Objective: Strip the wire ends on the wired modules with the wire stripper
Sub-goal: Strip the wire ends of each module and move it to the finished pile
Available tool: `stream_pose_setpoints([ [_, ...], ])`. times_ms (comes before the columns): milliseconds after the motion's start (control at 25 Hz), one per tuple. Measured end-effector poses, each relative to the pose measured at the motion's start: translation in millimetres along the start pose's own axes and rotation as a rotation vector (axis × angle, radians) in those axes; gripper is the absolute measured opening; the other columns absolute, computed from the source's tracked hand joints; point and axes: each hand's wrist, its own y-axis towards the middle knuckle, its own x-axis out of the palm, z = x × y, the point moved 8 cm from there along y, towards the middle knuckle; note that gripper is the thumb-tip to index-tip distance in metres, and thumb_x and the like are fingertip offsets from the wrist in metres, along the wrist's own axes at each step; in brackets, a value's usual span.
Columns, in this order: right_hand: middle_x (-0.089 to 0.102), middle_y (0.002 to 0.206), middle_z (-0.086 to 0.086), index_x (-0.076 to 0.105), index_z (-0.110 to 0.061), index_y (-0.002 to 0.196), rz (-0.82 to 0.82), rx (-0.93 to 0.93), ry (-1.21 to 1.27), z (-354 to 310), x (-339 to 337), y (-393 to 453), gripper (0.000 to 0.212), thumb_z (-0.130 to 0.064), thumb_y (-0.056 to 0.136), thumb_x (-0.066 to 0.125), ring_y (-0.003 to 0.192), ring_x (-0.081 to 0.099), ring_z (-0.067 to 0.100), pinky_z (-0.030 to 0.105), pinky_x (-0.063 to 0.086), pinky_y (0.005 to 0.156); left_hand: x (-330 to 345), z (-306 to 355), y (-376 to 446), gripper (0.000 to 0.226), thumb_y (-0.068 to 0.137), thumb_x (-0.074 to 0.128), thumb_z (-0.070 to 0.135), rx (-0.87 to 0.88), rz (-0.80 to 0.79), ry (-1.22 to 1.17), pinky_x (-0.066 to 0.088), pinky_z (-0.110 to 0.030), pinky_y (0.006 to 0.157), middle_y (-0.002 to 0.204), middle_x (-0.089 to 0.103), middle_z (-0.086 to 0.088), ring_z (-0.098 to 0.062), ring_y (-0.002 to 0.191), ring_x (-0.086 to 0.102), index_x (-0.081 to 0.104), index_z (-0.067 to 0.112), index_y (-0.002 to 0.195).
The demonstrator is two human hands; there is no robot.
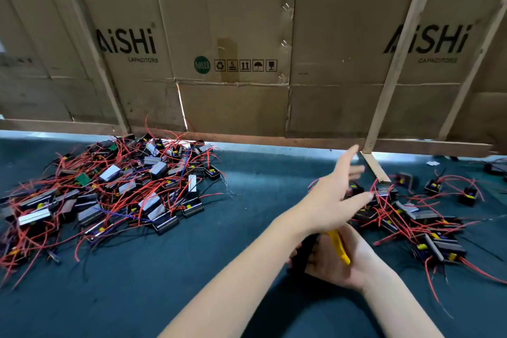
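Nearest, the right hand (333,263) curls round the yellow-handled wire stripper (340,247), whose jaws hide under the left forearm. Beyond it the left hand (336,195), fingers spread and holding nothing, reaches toward the right pile of wired modules (417,217) on the dark surface (247,200). These look light, boxy and rigid, with limp thin red leads; pinching the body seems safest. Farther left lies the larger tangled pile (109,189); motion blurs the fingertips.
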Motion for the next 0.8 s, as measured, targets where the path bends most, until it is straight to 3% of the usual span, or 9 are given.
stream_pose_setpoints([
  [80, 0.055, 0.076, 0.019, 0.058, 0.000, 0.090, 0.014, -0.006, -0.009, -1, -4, 1, 0.041, -0.040, 0.084, 0.053, 0.069, 0.056, 0.033, 0.050, 0.050, 0.080, -19, -23, -11, 0.065, 0.095, 0.057, 0.013, -0.026, 0.028, 0.136, 0.033, -0.028, 0.110, 0.143, 0.052, -0.003, -0.014, 0.131, 0.046, 0.026, 0.020, 0.152],
  [200, 0.057, 0.076, 0.020, 0.057, 0.002, 0.088, 0.050, 0.021, -0.043, 0, -7, 1, 0.048, -0.044, 0.077, 0.061, 0.068, 0.061, 0.035, 0.051, 0.051, 0.080, -94, -62, -41, 0.028, 0.093, 0.059, 0.013, -0.072, 0.227, 0.573, 0.035, -0.036, 0.107, 0.123, 0.065, -0.001, -0.020, 0.120, 0.053, 0.065, 0.014, 0.121],
  [320, 0.057, 0.077, 0.020, 0.057, 0.003, 0.089, 0.055, 0.025, -0.054, 0, -6, 0, 0.050, -0.044, 0.071, 0.064, 0.069, 0.061, 0.036, 0.050, 0.055, 0.077, -178, -89, -99, 0.009, 0.089, 0.064, 0.015, -0.231, 0.459, 0.762, 0.047, -0.038, 0.083, 0.090, 0.068, 0.006, -0.019, 0.091, 0.060, 0.070, 0.021, 0.093],
  [400, 0.057, 0.078, 0.020, 0.056, 0.002, 0.091, 0.059, 0.027, -0.061, 0, -7, 0, 0.050, -0.045, 0.074, 0.062, 0.069, 0.062, 0.036, 0.049, 0.056, 0.076, -221, -103, -145, 0.013, 0.083, 0.072, 0.022, -0.368, 0.581, 0.761, 0.046, -0.030, 0.063, 0.069, 0.063, 0.014, -0.010, 0.069, 0.059, 0.065, 0.029, 0.075],
  [480, 0.057, 0.078, 0.020, 0.055, 0.002, 0.094, 0.065, 0.029, -0.067, 0, -7, 0, 0.050, -0.045, 0.076, 0.061, 0.069, 0.062, 0.036, 0.049, 0.055, 0.076, -243, -122, -180, 0.021, 0.075, 0.081, 0.032, -0.568, 0.519, 0.791, 0.044, -0.026, 0.058, 0.062, 0.062, 0.013, -0.005, 0.063, 0.057, 0.061, 0.030, 0.068],
  [600, 0.057, 0.078, 0.020, 0.054, 0.002, 0.096, 0.075, 0.021, -0.066, -1, -6, -2, 0.050, -0.044, 0.078, 0.060, 0.070, 0.061, 0.035, 0.051, 0.053, 0.079, -241, -145, -202, 0.029, 0.068, 0.086, 0.037, -0.821, 0.306, 0.783, 0.050, -0.030, 0.067, 0.074, 0.065, 0.008, -0.011, 0.071, 0.060, 0.059, 0.028, 0.076],
  [800, 0.058, 0.079, 0.020, 0.054, 0.003, 0.097, 0.076, 0.013, -0.057, -1, -5, -4, 0.050, -0.045, 0.081, 0.059, 0.070, 0.061, 0.035, 0.050, 0.054, 0.079, -202, -133, -176, 0.020, 0.073, 0.076, 0.022, -0.790, 0.147, 0.895, 0.054, -0.029, 0.071, 0.071, 0.063, 0.008, -0.014, 0.076, 0.061, 0.057, 0.027, 0.070],
])
